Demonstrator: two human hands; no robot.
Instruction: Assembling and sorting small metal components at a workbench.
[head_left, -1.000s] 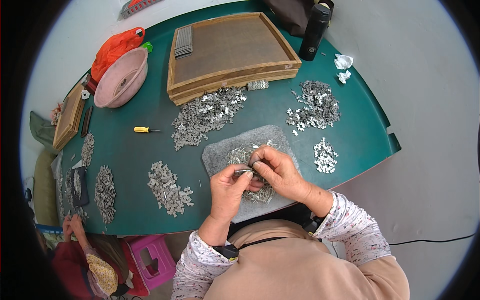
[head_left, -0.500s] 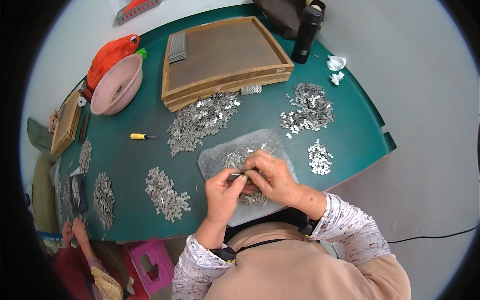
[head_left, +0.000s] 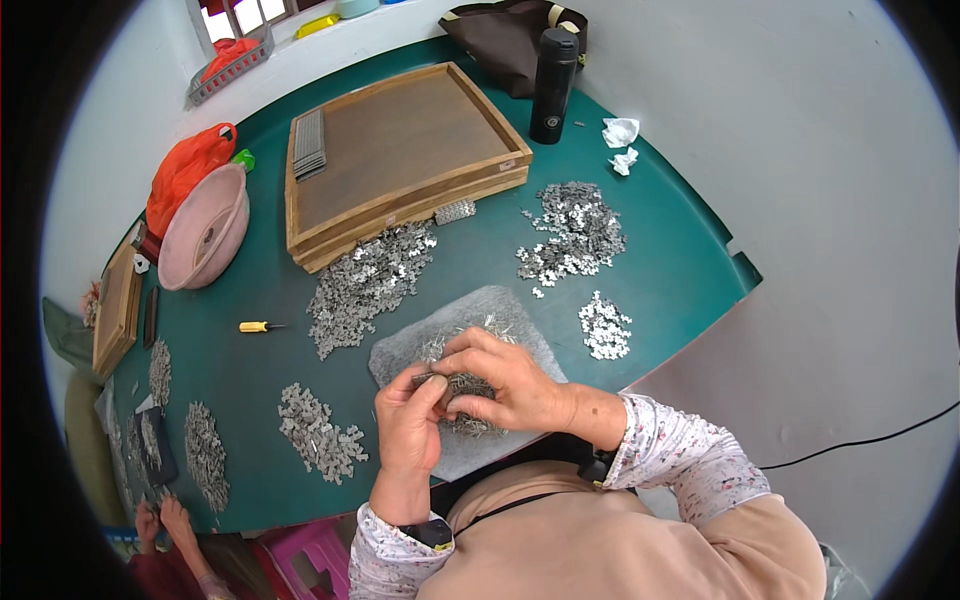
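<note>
My left hand [head_left: 408, 428] is closed, its thumb pressing a small grey metal piece [head_left: 424, 378] against the fingers. My right hand [head_left: 515, 388] is curled close against it, thumb and fingertips meeting the left fingers; whatever it holds is hidden. Both hands hover over a grey felt mat [head_left: 470, 458]. On that mat lies a heap of thin silvery pins [head_left: 470, 388], partly covered by my right hand. Left of the mat is a pile of small flat metal links [head_left: 322, 432], and beyond it a bigger pile of links [head_left: 370, 285].
Stacked wooden trays [head_left: 410, 215] stand at the back, with metal strips [head_left: 309, 145] inside. A black bottle [head_left: 553, 88], pink basin [head_left: 203, 235] and yellow screwdriver [head_left: 256, 327] are on the green table. More links [head_left: 575, 230] lie at right. Another person's hands [head_left: 165, 520] work at far left.
The view has shifted, so the table appears lower and further left. My right hand's fingers have spread from a tight pinch into a looser curl around the left fingertips.
</note>
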